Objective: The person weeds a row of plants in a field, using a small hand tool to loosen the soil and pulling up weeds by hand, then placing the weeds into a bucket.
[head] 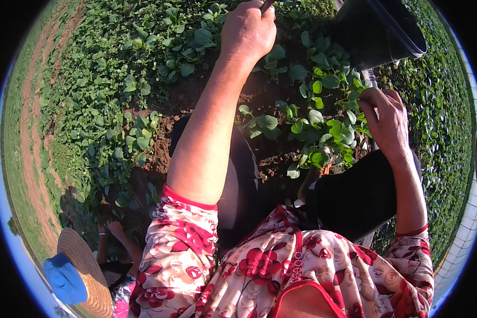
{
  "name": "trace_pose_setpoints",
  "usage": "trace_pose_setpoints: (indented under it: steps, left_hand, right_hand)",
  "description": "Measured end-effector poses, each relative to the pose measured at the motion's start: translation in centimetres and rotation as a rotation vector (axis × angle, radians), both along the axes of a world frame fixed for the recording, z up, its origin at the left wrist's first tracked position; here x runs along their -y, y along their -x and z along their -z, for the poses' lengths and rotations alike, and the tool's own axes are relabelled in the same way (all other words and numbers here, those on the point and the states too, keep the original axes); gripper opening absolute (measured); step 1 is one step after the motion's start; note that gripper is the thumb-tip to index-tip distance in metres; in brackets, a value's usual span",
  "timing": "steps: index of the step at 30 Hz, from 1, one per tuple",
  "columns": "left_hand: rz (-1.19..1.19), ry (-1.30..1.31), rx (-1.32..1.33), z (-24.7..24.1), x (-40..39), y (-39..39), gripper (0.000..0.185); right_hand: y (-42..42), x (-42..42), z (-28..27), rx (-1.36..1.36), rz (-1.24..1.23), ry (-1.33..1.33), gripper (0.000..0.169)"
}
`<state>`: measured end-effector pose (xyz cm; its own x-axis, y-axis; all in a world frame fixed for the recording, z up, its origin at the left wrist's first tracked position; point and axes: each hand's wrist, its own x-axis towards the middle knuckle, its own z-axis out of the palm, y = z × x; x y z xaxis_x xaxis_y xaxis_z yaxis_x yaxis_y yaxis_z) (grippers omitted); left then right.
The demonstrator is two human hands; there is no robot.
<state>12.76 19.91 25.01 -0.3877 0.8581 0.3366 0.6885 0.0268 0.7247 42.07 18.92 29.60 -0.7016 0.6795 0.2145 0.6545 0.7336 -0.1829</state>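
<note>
My left hand (pixel 248 33) is closed around a brown handle (pixel 266 5), whose far part runs out of view at the top. Low over the leafy green plants, my right hand (pixel 385 117) has its fingers curled beside leaves (pixel 351 93); whether it pinches one cannot be told. Between my arms, a cluster of broad-leaved seedlings (pixel 334 133) grows in brown soil (pixel 278 163). A dark bucket (pixel 365 35) is tilted beyond my right hand.
Dense low greenery (pixel 89 99) spreads at the left, and another planted strip (pixel 441 119) lies at the right. At the lower left a co-worker in a straw hat (pixel 93 274) with blue cloth reaches into the plants. My dark-clad knees flank the soil.
</note>
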Motion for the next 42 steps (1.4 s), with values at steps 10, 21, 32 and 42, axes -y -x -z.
trace_pose_setpoints:
  steps: [10,21,32,42]
  left_hand:
    - [-0.076,0.042,0.055,-0.3,0.3,-0.1,0.028]
    - [0.123,0.156,0.684,-0.2,0.2,-1.2,0.02]
    - [-0.289,0.22,1.3,1.9,2.5,0.2,0.029]
    - [-0.581,0.235,1.531,2.6,4.4,-4.2,0.024]
  right_hand:
    - [-1.7,-0.1,1.8,0.092,0.029,0.215,0.025]
    - [-3.7,4.5,8.0,0.493,-0.408,0.673,0.013]
    - [-4.3,11.7,14.0,0.506,-0.628,1.583,0.046]
    - [-0.8,22.5,21.4,0.575,-0.608,1.223,0.058]
